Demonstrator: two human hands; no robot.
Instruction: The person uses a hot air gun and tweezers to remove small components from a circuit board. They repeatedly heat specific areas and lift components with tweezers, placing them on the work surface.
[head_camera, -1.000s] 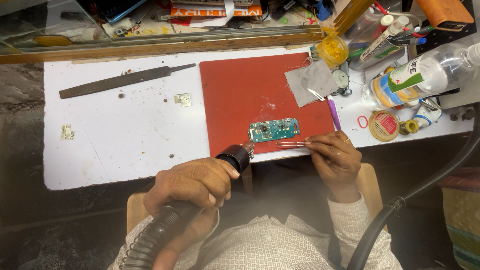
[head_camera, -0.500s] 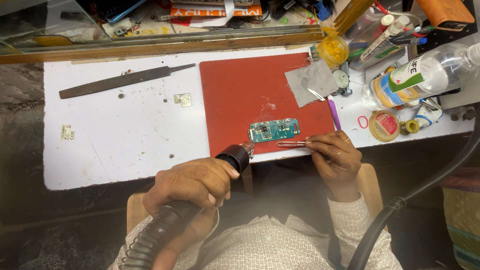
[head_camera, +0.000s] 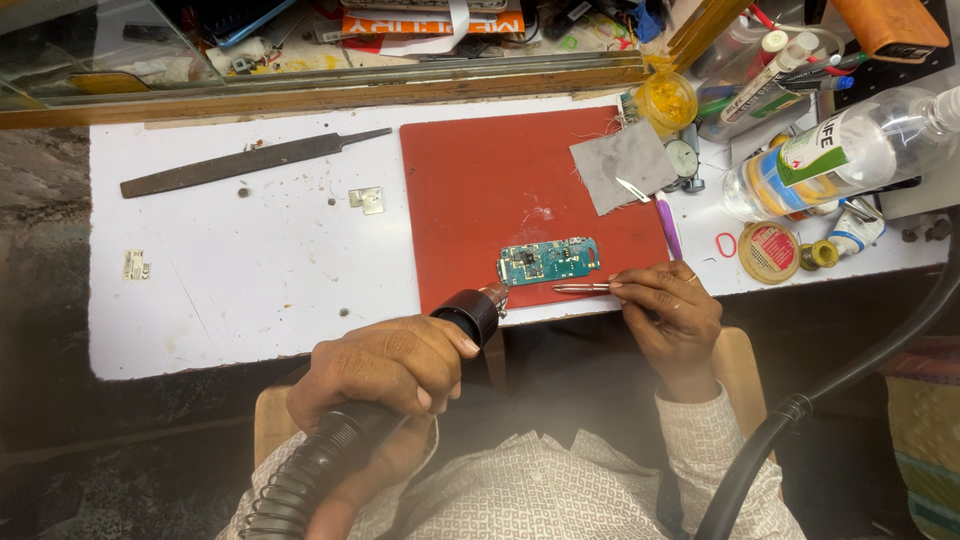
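Observation:
A small green circuit board (head_camera: 548, 261) lies on the red mat (head_camera: 500, 190) near its front edge. My left hand (head_camera: 385, 365) grips a black hot-air handle (head_camera: 465, 316) with a ribbed hose; its metal nozzle points at the board's left end. My right hand (head_camera: 672, 315) holds metal tweezers (head_camera: 582, 288) whose tips lie just below the board's right half, close to its edge.
A long dark metal file (head_camera: 250, 162) and a small metal shield (head_camera: 367, 200) lie on the white table. A grey cloth (head_camera: 622, 165), purple pen (head_camera: 668, 225), clear bottle (head_camera: 850, 150), round tin (head_camera: 768, 251) and small jars crowd the right side. A black hose (head_camera: 850, 370) curves at right.

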